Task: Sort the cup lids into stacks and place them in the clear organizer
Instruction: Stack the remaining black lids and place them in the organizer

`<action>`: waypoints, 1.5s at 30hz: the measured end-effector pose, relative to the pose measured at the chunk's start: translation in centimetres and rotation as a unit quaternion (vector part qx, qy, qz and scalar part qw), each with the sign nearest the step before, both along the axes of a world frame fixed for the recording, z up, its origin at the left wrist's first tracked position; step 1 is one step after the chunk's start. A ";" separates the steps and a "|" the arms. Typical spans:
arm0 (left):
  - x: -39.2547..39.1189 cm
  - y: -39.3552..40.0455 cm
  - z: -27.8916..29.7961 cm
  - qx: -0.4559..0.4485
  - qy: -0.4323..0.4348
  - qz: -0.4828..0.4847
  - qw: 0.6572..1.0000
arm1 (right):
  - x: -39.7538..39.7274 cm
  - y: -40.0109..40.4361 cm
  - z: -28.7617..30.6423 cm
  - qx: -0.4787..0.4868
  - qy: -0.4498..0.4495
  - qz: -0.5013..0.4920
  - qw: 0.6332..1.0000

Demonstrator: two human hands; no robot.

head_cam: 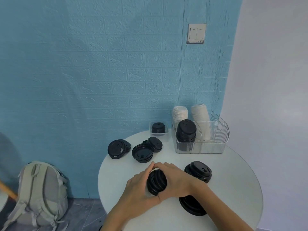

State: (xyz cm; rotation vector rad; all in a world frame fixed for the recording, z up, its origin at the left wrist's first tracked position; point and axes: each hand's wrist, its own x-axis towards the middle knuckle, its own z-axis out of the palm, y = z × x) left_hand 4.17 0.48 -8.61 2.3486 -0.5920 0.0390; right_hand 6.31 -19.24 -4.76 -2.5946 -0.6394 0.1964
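Note:
A stack of black cup lids lies on its side between my two hands above the round white table. My left hand cups it from the left and my right hand from the right, fingertips meeting over the top. The clear organizer stands at the back right, holding a black lid stack and two white lid stacks. Loose black lids lie at the back left, one upside down, and more in piles at my right and under my right forearm.
A small clear tray with a black lid sits at the table's back edge against the blue wall. A grey backpack leans on the floor to the left. A light switch is on the wall.

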 end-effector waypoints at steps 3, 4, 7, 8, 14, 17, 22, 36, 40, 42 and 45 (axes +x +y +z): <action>0.3 -0.2 -0.3 0.016 -0.012 0.002 1.000 | -0.2 0.1 -0.3 0.027 -0.012 -0.022 0.999; 0.2 -0.4 -0.3 0.024 -0.006 0.001 1.000 | -0.3 0.0 -0.3 0.036 -0.013 -0.031 0.999; 0.6 -0.5 -0.5 0.037 -0.006 -0.007 0.999 | -0.5 -0.3 -0.3 0.063 -0.002 -0.049 0.997; 0.7 -0.6 -0.5 0.034 -0.005 -0.012 0.999 | -0.5 -0.4 -0.3 0.076 0.010 -0.048 0.996; 1.5 -0.9 -0.6 -0.068 0.021 -0.063 0.995 | -0.3 -0.8 -0.5 0.121 0.067 -0.010 0.990; 1.6 -0.9 -0.8 -0.076 0.018 -0.053 0.996 | -0.7 -1.1 0.3 0.109 0.098 -0.004 0.989; 1.2 -1.3 -0.1 -0.042 0.013 -0.038 0.998 | -2.3 -2.5 1.9 0.147 0.022 -0.036 0.988; 2.2 -1.9 -0.2 -0.030 -0.057 -0.022 0.998 | -9.5 -7.0 -2.7 0.118 -0.167 -0.091 0.975; 2.0 -1.6 -0.3 -0.038 -0.067 -0.005 0.997 | -10.0 -7.6 -3.2 0.077 -0.178 -0.108 0.975; 1.9 -1.4 -0.3 -0.049 -0.071 0.005 0.996 | -9.9 -7.6 -4.2 0.061 -0.200 -0.115 0.971; 2.1 -1.4 -0.3 -0.083 -0.075 0.013 0.994 | -9.1 -7.0 -4.8 0.071 -0.213 -0.116 0.967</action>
